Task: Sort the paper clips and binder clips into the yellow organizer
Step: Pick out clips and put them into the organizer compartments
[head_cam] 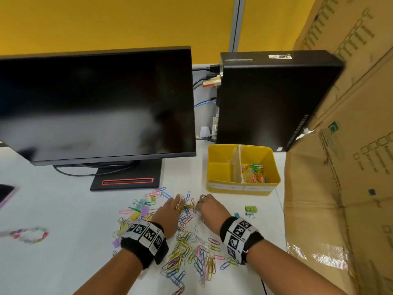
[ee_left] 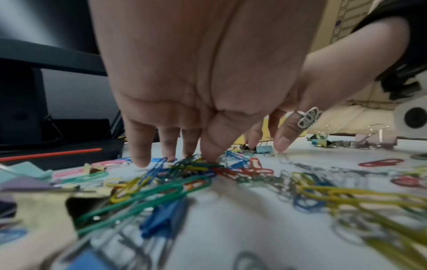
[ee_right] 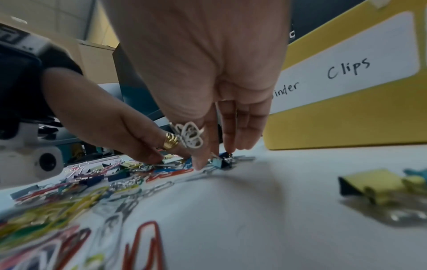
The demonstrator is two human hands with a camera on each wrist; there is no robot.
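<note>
The left hand (head_cam: 168, 213) was lowered with fingers (ee_left: 138, 146) spread onto the paper clips (head_cam: 187, 252) scattered on the counter (head_cam: 63, 241). A small blue binder clip (ee_right: 223, 161) was touched by the right hand (head_cam: 209, 209); a pinch could not be confirmed. The yellow organizer (head_cam: 242, 187) stood beyond, its left compartment partly hidden.

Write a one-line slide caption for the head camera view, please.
Both hands, left and right, reach into scattered paper clips before a half-filled yellow organizer.
</note>
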